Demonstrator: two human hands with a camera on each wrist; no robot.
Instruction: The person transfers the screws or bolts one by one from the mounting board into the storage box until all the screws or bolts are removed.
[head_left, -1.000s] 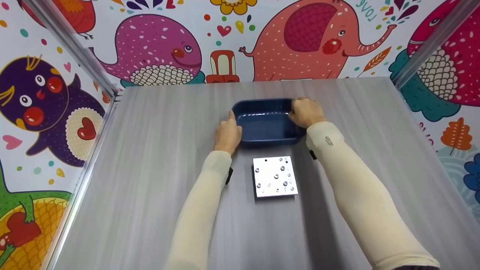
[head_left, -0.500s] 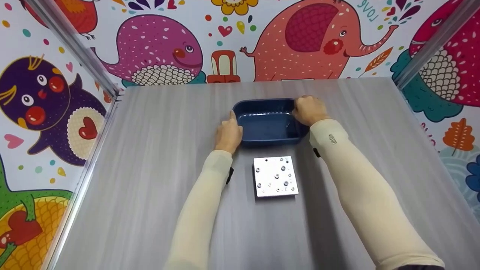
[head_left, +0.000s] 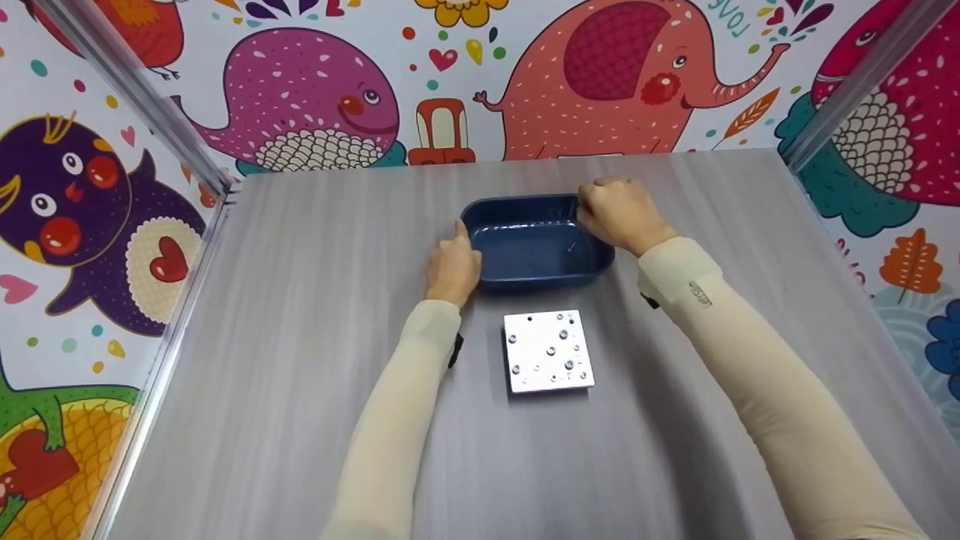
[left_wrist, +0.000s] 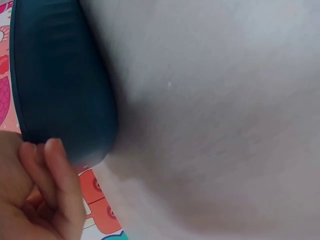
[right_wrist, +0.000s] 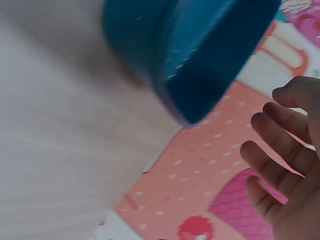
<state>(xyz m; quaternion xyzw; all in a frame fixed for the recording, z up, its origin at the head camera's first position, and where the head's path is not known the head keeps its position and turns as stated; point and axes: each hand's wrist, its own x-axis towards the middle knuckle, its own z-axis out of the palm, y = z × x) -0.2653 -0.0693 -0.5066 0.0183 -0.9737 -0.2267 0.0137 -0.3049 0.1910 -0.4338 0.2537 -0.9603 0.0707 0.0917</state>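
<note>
A dark blue rectangular baking dish [head_left: 540, 259] rests on the table with its hollow side up. My left hand [head_left: 453, 266] holds its left end, the index finger lying straight along the side. In the left wrist view, curled fingers [left_wrist: 62, 172] of that hand meet the outer wall of the dish [left_wrist: 60, 75]. My right hand [head_left: 621, 214] is over the far right corner in the head view. The right wrist view shows this hand [right_wrist: 285, 155] apart from the dish [right_wrist: 200, 65], its fingers loosely bent and spread around nothing.
In front of the dish sits a square silver metal block [head_left: 547, 352] with several screws and holes. The grey wood-grain table [head_left: 322, 300] is bordered by patterned walls [head_left: 315, 90] at the back and sides, with metal posts [head_left: 142, 105] at the corners.
My right hand has come away from the dish's right end, moving up and slightly right, so that end now shows. The left hand, dish and metal block keep their places.
</note>
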